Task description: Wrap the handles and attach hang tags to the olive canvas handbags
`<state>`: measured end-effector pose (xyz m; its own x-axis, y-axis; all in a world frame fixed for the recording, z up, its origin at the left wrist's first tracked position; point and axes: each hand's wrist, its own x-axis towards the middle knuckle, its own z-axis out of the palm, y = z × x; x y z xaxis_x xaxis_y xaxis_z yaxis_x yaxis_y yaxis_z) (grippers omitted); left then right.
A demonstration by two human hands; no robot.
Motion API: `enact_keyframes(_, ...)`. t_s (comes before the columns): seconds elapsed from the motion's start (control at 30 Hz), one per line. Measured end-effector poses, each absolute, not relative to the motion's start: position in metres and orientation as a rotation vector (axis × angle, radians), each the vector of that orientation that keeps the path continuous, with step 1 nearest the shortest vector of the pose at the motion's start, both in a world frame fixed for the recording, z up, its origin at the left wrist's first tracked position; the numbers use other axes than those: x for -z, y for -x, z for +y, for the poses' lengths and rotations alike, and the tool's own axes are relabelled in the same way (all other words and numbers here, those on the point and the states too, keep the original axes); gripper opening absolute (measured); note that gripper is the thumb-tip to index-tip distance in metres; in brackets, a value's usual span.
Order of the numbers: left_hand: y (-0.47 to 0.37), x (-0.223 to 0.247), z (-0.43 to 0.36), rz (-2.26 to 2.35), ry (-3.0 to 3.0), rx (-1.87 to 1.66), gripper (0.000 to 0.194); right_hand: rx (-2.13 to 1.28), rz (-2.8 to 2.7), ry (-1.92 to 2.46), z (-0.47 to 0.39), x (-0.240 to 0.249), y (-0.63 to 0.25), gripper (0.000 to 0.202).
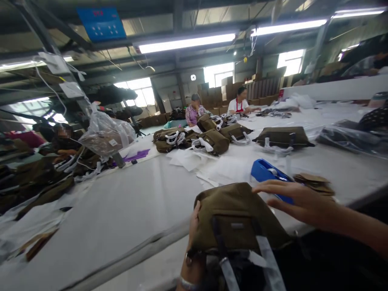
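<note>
**Left hand (194, 228) clasps the olive-brown handbag (233, 208), right hand (298, 198) open**

From my distant seat, I have the bag at the table's near edge, left fingers gripping its side. The right hand is spread and holds nothing; its fingertips are at the upper corner, though I can't tell if they touch. Good handling, I'd judge, means a steady left grip and light, flat right fingers, so the fabric doesn't crease. I'd watch those white-wrapped handles (266, 254), too: they trail toward the wearer and could snag. Behind the right hand, a blue tape dispenser (263, 169) and folded brown pieces (315, 184)! Farther across the white table (136, 202), more brown handbags (214, 139) lie clustered, with two co-workers (192, 115) beyond.
</note>
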<state>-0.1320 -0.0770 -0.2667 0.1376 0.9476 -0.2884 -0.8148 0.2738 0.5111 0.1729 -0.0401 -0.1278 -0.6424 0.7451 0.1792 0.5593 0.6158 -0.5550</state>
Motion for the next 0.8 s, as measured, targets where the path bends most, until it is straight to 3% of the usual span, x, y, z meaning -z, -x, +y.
enact_keyframes(0.07, 0.128, 0.271, -0.078, 0.613, -0.256, -1.325, 0.043, -0.663, -2.258, 1.291, -0.059, 0.155, -0.188, 0.053)
enact_keyframes(0.17, 0.128, 0.276, -0.07, 0.619, -0.242, -1.354, 0.047, -1.12, -2.065, 1.548, -0.09, 0.2, -0.195, 0.061)
enact_keyframes(0.23, 0.127, 0.281, -0.063, 0.635, -0.222, -1.38, 0.048, -1.488, -1.895, 1.568, -0.109, 0.226, -0.19, 0.059)
enact_keyframes(0.33, 0.12, 0.285, -0.061, 0.664, -0.192, -1.417, 0.047, -1.66, -1.676, 1.457, -0.124, 0.238, -0.179, 0.058)
enact_keyframes(0.63, 0.053, 0.287, -0.133, 0.898, -0.065, -1.475, 0.048, -1.396, -1.294, 0.953, -0.054, 0.123, -0.161, 0.036)
enact_keyframes(0.7, 0.041, 0.297, -0.152, 1.006, -0.219, -1.338, 0.046, -1.422, -1.361, 0.803, -0.032, 0.093, -0.146, 0.033)
enact_keyframes(0.8, 0.043, 0.299, -0.173, 1.086, -0.636, -0.932, 0.063, -1.538, -1.39, 0.665, -0.015, 0.058, -0.118, 0.019)
